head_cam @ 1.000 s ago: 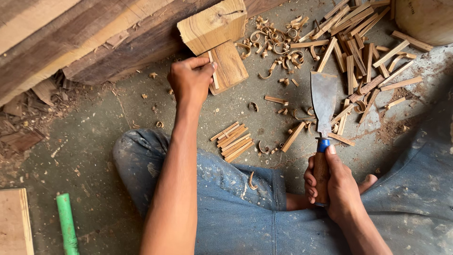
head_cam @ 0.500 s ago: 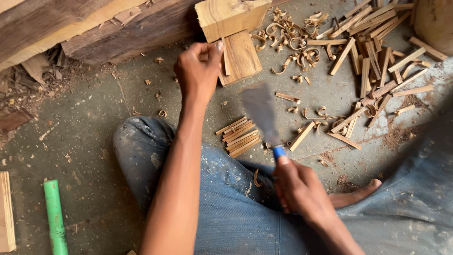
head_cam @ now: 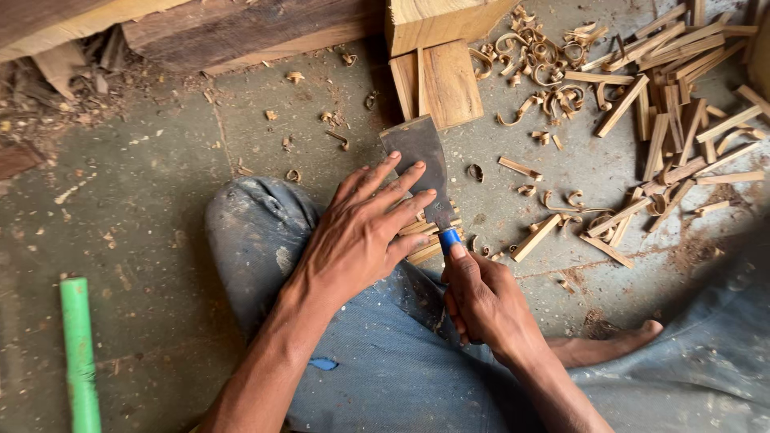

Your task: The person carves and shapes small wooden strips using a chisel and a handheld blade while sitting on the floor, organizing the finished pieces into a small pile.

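Seated on the concrete floor (head_cam: 144,224) with legs in dusty jeans (head_cam: 265,232), the person has brought both hands together over the knee. A second ago the left hand (head_cam: 361,232) was stretched far forward at the flat wood block (head_cam: 437,84) and the right hand (head_cam: 481,301) held the cleaver off to the right; now the left hand has drawn back and lies spread, fingers open and flat, over the small bundle of wood sticks (head_cam: 429,240) just past the knee, gripping nothing. The right hand is closed round the blue handle of the cleaver (head_cam: 417,164), whose broad grey blade has swung in to lie pointing away, its far edge close to the block. So the work has shifted from the block to the sticks beside the leg. A bare foot (head_cam: 609,345) lies to the right, and a green rod (head_cam: 79,353) near the lower left. Farther out, curled wood shavings (head_cam: 537,64) and a heap of split wood pieces (head_cam: 682,112) litter the right side, crowding the floor there; heavy timber planks (head_cam: 241,28) lie along the far edge.
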